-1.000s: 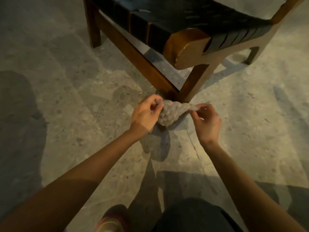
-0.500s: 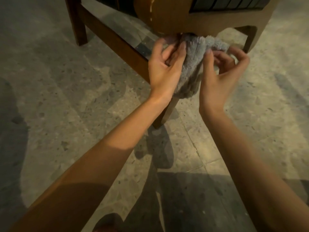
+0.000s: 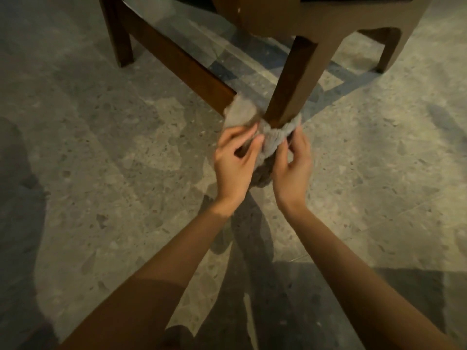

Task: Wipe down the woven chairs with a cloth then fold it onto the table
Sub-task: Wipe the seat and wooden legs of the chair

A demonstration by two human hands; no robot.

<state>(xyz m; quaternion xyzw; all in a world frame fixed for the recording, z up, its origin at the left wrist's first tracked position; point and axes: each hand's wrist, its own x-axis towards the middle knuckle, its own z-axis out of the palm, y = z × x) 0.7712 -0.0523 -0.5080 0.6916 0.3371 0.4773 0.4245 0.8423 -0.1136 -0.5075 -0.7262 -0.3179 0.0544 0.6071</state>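
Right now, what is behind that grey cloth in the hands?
The chair leg rises behind the cloth, which the left hand and right hand grip around its lower end. That end and the floor beneath are covered.

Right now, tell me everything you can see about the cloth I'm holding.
The cloth is grey and plush, with a fuzzy, ribbed-looking pile. It is bunched against the near side of the wooden chair leg at its lower end, showing on both sides of it. One flap sticks up on the left; a darker fold hangs down between the hands. The left hand and right hand each pinch it. Whether it touches the floor cannot be told.
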